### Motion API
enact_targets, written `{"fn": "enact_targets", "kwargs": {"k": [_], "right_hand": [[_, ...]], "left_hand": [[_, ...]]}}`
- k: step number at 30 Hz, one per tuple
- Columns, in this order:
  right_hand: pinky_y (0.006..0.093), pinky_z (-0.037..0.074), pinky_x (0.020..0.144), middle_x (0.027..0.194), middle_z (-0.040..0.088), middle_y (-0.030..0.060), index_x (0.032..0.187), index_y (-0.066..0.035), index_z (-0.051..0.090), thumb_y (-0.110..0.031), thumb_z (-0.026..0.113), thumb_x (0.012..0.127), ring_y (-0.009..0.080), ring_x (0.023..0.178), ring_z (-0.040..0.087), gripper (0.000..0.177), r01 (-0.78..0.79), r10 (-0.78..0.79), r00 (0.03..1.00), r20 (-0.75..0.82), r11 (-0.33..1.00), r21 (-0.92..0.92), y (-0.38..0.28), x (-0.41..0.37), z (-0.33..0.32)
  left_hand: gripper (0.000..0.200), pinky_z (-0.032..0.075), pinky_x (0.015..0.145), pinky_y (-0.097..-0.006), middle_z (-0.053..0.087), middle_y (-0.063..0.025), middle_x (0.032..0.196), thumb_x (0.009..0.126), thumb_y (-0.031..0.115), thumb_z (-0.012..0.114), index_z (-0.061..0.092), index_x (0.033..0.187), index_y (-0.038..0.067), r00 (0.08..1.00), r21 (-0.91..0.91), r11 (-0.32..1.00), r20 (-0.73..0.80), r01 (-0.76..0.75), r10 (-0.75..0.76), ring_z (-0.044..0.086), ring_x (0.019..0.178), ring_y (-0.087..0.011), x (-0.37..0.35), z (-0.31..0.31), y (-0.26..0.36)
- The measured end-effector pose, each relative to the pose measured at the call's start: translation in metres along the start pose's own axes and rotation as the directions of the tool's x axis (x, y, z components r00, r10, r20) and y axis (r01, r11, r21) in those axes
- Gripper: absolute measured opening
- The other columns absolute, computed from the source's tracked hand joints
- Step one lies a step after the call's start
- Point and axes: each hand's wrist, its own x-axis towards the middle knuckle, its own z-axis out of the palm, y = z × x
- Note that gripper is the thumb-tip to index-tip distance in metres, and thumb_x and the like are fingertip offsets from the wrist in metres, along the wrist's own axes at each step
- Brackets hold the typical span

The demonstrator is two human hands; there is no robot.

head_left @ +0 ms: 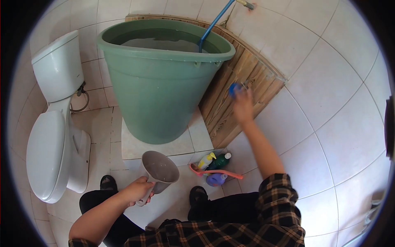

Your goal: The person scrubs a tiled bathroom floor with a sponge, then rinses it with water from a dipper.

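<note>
My left hand (140, 191) is wrapped round the handle of a grey-brown dipper (161, 168), whose open top faces up and shows some liquid inside. My right hand (243, 108) is raised at the wood-patterned wall panel (230, 99), its fingers closed on a blue object (234, 89), partly blurred, possibly a brush or sponge. Between the hands and beyond them stands a large green tub (158, 90) holding water, with a blue hose (216, 22) running down into it.
A white toilet (46, 156) stands at the left. Below the tiled ledge (164, 150) are a yellow-topped bottle (205, 160), a green bottle (219, 161), a purple bottle (216, 179) and a pink-red long-handled brush (226, 173). Tiled wall (304, 131) curves round the right.
</note>
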Motion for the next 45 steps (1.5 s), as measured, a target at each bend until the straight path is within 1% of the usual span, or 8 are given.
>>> {"fn": "enact_targets", "kwargs": {"k": [3, 8, 13, 22, 25, 32, 42, 45], "right_hand": [[0.0463, 0.026, 0.102, 0.123, 0.048, 0.0116, 0.11, -0.006, 0.057, -0.009, 0.052, 0.078, 0.0314, 0.117, 0.04, 0.033, -0.026, -0.008, 0.994, -0.105, 0.949, -0.313, 0.03, 0.085, -0.074], [0.0438, 0.026, 0.102, 0.122, 0.047, 0.0154, 0.112, -0.004, 0.055, -0.013, 0.048, 0.084, 0.0336, 0.116, 0.041, 0.031, -0.144, 0.146, 0.983, -0.109, 0.989, 0.025, 0.02, 0.068, -0.014], [0.0411, 0.019, 0.107, 0.125, 0.047, 0.0121, 0.11, -0.005, 0.058, -0.017, 0.047, 0.084, 0.0297, 0.118, 0.04, 0.03, 0.228, -0.148, 0.861, 0.486, 0.968, -0.108, -0.009, 0.01, 0.032], [0.0434, 0.024, 0.102, 0.121, 0.05, 0.0092, 0.1, -0.01, 0.063, -0.012, 0.047, 0.081, 0.0295, 0.112, 0.044, 0.025, -0.069, 0.007, 0.983, -0.181, 0.938, -0.339, 0.034, 0.144, -0.019], [0.0423, 0.021, 0.106, 0.123, 0.047, 0.0147, 0.118, -0.004, 0.05, -0.011, 0.046, 0.082, 0.0327, 0.117, 0.039, 0.037, -0.164, 0.167, 0.985, -0.051, 0.985, 0.057, 0.013, 0.094, 0.041], [0.0442, 0.013, 0.108, 0.125, 0.046, 0.0124, 0.113, -0.003, 0.054, -0.013, 0.045, 0.082, 0.0292, 0.121, 0.036, 0.033, 0.153, -0.089, 0.932, 0.352, 0.975, -0.158, -0.02, 0.017, 0.099], [0.0455, 0.019, 0.106, 0.123, 0.047, 0.0112, 0.11, 0.0, 0.055, -0.013, 0.042, 0.084, 0.0286, 0.115, 0.041, 0.032, -0.053, 0.051, 0.998, 0.023, 0.994, 0.096, -0.009, 0.068, 0.121], [0.0438, 0.017, 0.107, 0.127, 0.043, 0.0105, 0.116, -0.003, 0.051, -0.014, 0.039, 0.085, 0.0283, 0.117, 0.04, 0.035, 0.111, -0.043, 0.894, 0.447, 0.986, -0.127, -0.037, 0.01, 0.166]], "left_hand": [[0.024, 0.04, 0.038, -0.0282, 0.052, -0.0063, 0.067, 0.089, 0.023, 0.043, 0.037, 0.1, 0.002, 1.0, -0.003, 1.0, 0.01, 0.006, -0.006, 0.05, 0.047, -0.0138, -0.002, -0.002, 0.003], [0.026, 0.041, 0.04, -0.0285, 0.052, -0.0069, 0.068, 0.089, 0.023, 0.044, 0.038, 0.101, 0.001, 0.999, 0.011, 0.999, 0.015, -0.036, 0.036, 0.05, 0.047, -0.0144, 0.002, -0.004, 0.011], [0.028, 0.042, 0.044, -0.0291, 0.052, -0.0076, 0.069, 0.088, 0.024, 0.044, 0.039, 0.101, 0.0, 0.997, -0.005, 0.997, 0.009, -0.077, 0.077, 0.05, 0.048, -0.0149, 0.006, 0.0, 0.018], [0.03, 0.041, 0.043, -0.0288, 0.051, -0.0073, 0.069, 0.088, 0.023, 0.045, 0.039, 0.104, -0.002, 0.999, -0.083, 0.996, 0.032, -0.037, 0.039, 0.051, 0.05, -0.0146, 0.002, -0.004, 0.028], [0.031, 0.041, 0.044, -0.0285, 0.051, -0.0075, 0.07, 0.088, 0.023, 0.045, 0.039, 0.105, -0.002, 0.999, -0.075, 0.997, 0.033, -0.024, 0.027, 0.051, 0.051, -0.0145, 0.006, -0.003, 0.028], [0.031, 0.04, 0.043, -0.0273, 0.051, -0.0071, 0.07, 0.089, 0.024, 0.045, 0.038, 0.107, 0.0, 0.995, -0.111, 0.992, 0.063, -0.066, 0.073, 0.05, 0.05, -0.0146, -0.006, -0.011, 0.035], [0.029, 0.041, 0.043, -0.0272, 0.049, -0.0071, 0.065, 0.088, 0.024, 0.048, 0.035, 0.099, 0.001, 0.987, -0.088, 0.987, -0.101, -0.137, 0.128, 0.048, 0.047, -0.0133, -0.02, -0.023, 0.044], [0.029, 0.042, 0.043, -0.0274, 0.048, -0.0068, 0.064, 0.088, 0.023, 0.05, 0.034, 0.097, 0.0, 0.984, -0.03, 0.99, -0.12, -0.135, 0.131, 0.049, 0.048, -0.0128, -0.019, -0.022, 0.04]]}}
